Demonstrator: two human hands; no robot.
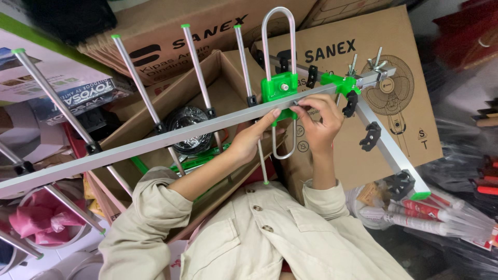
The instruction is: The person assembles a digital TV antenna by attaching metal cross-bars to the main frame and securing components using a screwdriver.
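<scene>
Left hand (254, 136) clamped under the antenna boom (171, 136), right hand (317, 120) pinching a fastener beside the green bracket (280, 87). Looks light, stiff, awkwardly long (rods bendable); best gripped at the boom. Beyond the boom, cardboard boxes (337, 46).

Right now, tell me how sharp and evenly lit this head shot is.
Head view: even, soft light, no hard shadows; the left hand, right hand and green bracket are sharp. Mild glare on the metal loop; the boom and the rods appear to splay toward the frame edges, suggesting wide-angle distortion.
</scene>
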